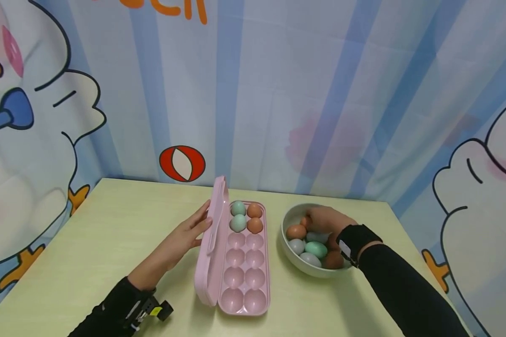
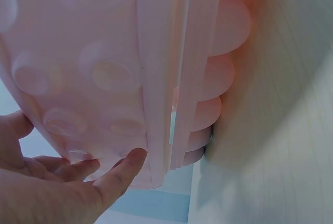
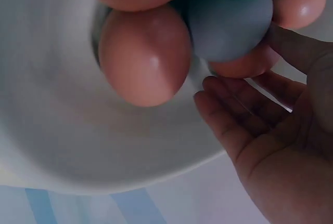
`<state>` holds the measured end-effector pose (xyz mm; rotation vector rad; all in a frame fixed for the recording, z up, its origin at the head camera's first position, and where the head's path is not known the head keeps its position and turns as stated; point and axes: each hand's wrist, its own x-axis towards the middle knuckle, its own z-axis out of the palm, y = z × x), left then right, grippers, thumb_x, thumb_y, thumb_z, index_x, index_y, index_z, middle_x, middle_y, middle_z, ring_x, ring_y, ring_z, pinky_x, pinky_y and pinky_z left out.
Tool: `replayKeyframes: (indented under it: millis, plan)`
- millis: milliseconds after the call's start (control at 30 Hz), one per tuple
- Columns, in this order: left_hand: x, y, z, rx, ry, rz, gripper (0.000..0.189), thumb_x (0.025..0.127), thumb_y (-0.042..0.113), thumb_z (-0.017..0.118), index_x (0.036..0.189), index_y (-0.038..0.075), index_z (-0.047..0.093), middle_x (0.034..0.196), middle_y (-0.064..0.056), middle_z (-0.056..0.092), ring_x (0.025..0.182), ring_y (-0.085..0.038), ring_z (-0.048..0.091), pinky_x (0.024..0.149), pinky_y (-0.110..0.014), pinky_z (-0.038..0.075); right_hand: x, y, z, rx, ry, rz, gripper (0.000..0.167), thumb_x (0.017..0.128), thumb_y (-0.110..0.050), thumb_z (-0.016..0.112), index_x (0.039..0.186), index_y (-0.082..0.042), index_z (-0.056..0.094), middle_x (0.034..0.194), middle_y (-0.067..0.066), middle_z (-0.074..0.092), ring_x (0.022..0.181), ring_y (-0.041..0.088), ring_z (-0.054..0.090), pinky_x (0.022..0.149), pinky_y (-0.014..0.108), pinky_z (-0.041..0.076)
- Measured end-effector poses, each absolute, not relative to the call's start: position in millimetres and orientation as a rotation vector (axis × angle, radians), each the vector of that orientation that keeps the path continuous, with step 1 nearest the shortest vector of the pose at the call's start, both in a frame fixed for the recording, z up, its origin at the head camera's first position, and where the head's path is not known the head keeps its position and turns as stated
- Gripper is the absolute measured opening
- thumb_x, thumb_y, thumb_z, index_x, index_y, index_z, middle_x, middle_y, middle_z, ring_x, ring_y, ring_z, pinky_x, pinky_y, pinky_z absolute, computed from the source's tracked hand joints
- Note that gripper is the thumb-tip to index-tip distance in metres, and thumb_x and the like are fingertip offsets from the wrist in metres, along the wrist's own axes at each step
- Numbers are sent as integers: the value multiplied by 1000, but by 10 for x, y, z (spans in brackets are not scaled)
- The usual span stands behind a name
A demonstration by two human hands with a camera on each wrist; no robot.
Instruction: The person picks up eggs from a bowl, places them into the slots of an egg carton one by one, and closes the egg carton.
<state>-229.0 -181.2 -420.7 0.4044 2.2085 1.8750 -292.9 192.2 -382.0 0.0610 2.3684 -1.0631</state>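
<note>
A pink egg carton [image 1: 243,276] stands lengthwise on the table with its lid [image 1: 208,262] raised on the left. Two pale green eggs [image 1: 238,223] and two brown eggs [image 1: 255,225] fill its far cups. My left hand [image 1: 191,227] holds the lid, thumb at the rim and fingers against the outer face, as the left wrist view also shows. To the right is a pale bowl [image 1: 293,261] of brown, green and grey eggs. Inside it, my right hand [image 1: 326,220] has thumb and fingers around a brown egg [image 3: 247,63], partly hidden beneath a grey egg [image 3: 229,26].
The pale yellow table [image 1: 152,206] reaches back to a blue-striped cloth [image 1: 270,93] printed with cartoon figures. The carton and bowl stand side by side with a narrow strip of tabletop between them.
</note>
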Motion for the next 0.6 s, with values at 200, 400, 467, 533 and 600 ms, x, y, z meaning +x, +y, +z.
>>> replayKeyframes:
  millis: [200,400,467,533,600]
  plan:
    - [-2283,-1817,-4209,414,2203,1876,68,101,46,47,158,31,12,162,-5,15,143,-35,25,104,-59,38,-3212,1999,-3907,-394,2749,-364,15,96,-22,58,87,-11,60,85,7,54,78,26,48,72,38,36]
    - [-2306,-1819,-4239,447,2187,1882,65,102,45,45,158,34,13,163,-2,12,144,-34,22,104,-60,37,-3217,2002,-3864,-450,2771,-272,16,94,-21,62,82,-11,59,79,4,55,73,23,49,68,35,37]
    - [-2310,-1821,-4243,446,2186,1884,65,102,46,45,158,34,14,163,-2,13,144,-34,23,104,-59,37,-3208,2019,-3842,-354,2702,-413,17,93,-20,61,83,-6,59,82,6,57,76,25,50,68,36,39]
    - [-2309,-1822,-4241,439,2187,1883,65,102,46,46,158,35,14,163,-2,13,144,-34,23,104,-59,37,-3205,2042,-3810,-341,2704,-419,16,93,-21,62,90,-6,61,86,6,59,80,25,52,72,37,41]
    - [-2304,-1825,-4236,438,2191,1880,66,102,46,46,158,33,13,163,-3,13,144,-34,23,104,-59,37,-3205,2069,-3771,-404,2733,-346,17,94,-22,62,99,-5,62,92,7,61,86,26,55,77,40,45]
